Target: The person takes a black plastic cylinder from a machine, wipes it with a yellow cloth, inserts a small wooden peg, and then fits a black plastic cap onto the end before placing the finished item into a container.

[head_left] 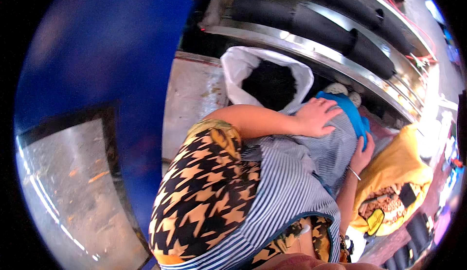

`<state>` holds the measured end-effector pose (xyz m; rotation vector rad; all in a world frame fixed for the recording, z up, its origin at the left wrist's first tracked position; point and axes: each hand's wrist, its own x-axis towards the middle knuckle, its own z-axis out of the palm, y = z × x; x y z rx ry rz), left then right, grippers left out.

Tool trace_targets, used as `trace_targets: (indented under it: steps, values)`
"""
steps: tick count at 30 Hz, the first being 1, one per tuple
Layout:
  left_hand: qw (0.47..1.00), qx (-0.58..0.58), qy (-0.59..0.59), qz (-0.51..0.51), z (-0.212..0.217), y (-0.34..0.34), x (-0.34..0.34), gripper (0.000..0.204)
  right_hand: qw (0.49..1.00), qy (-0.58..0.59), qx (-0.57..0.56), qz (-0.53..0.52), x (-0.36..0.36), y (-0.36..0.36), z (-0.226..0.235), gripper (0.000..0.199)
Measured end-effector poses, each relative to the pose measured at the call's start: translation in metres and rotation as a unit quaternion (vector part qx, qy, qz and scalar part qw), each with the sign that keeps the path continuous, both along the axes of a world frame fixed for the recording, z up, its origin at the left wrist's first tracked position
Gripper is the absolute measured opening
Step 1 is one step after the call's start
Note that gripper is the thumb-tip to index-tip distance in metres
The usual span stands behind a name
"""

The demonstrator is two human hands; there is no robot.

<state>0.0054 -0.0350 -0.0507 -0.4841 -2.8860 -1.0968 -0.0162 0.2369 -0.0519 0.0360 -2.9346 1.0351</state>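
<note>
My left hand (318,118) lies flat with its fingers spread on the grey striped apron (287,172) over my lap. Its fingertips come near a bright blue cloth (348,107) that shows past the apron's far edge. On the other side of my lap, my right hand (362,153) rests along the edge of the apron and the blue cloth, its fingers stretched out. I see nothing held in either hand. A pale band circles the right wrist.
Ahead stands a white sack (238,75) with dark contents. Beyond it, a metal-framed machine carries long black rollers (318,24). To the right sits a yellow sack (396,163) of small tan pieces, with a yellow-handled tool (374,221) on it. A blue panel (131,51) rises at the left.
</note>
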Motion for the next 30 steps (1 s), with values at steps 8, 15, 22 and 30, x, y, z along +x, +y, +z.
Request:
trace_targets:
  steps: [8,15,22,30]
  values:
    - [1.0,-0.002,0.0,0.012,0.001,0.002,0.0,0.063,1.0,0.001,0.011,-0.009,0.0,-0.002,0.003,0.034]
    - [1.0,-0.003,0.007,0.016,0.007,0.0,0.001,0.061,0.999,0.008,0.038,-0.008,-0.003,-0.007,0.004,0.033]
    - [0.999,-0.016,0.015,0.027,0.005,-0.001,0.004,0.061,0.972,0.029,0.23,0.022,-0.016,-0.054,0.019,0.032]
    - [0.994,-0.071,-0.087,-0.003,-0.014,0.003,0.001,0.057,0.97,0.119,-0.018,0.21,-0.001,-0.165,0.05,0.024]
